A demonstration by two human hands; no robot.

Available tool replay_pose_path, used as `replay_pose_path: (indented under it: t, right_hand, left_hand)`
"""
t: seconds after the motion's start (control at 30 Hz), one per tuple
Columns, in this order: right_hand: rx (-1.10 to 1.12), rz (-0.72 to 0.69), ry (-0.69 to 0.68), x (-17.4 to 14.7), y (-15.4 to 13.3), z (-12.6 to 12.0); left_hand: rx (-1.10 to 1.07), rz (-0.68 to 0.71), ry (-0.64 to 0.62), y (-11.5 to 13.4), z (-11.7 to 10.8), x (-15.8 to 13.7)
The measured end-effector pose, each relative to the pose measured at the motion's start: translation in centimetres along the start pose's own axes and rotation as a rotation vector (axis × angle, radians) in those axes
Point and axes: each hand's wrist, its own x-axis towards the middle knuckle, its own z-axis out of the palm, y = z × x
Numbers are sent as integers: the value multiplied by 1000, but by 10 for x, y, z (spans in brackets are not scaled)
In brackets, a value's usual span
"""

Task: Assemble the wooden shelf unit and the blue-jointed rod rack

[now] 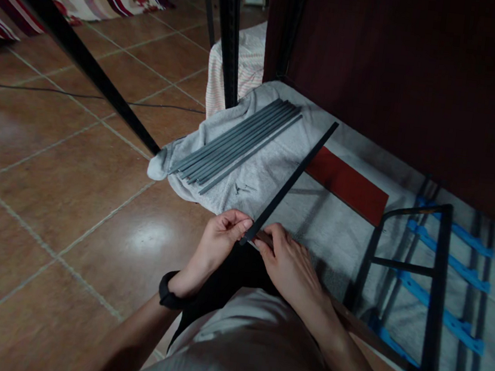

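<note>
My left hand (226,238), with a black band on its wrist, pinches the near end of a long dark flat bar (294,178). The bar points away from me over the grey cloth. Close by on the right, my right hand (290,262) has its fingers curled beside the same bar end; what sits between its thumb and forefinger I cannot make out. Beyond the hands, several grey metal tubes (239,139) lie side by side on the cloth. A few small screws (242,189) rest near them. Behind the bar lies a reddish-brown board (350,186).
A black metal frame (437,293) stands at right over blue plastic strips (452,319) and dark rods. Black posts (229,39) rise at the cloth's far corner, and a slanting black bar (86,63) crosses the left. A dark panel (414,79) closes the back. Tiled floor (34,195) lies left.
</note>
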Motion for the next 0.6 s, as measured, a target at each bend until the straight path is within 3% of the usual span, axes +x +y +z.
replay_pose_path:
  t: [0.1,0.43,0.6]
  right_hand:
    - [-7,-60,-18,2,0,-1]
    - [5,-58,-28,2,2,-3]
    - [19,-74,-27,3,4,-3]
  left_hand:
    - [14,40,-36,2,-1,-2]
    - [119,100,-96,-5,-2,3]
    - [177,243,-141,-8,-7,4]
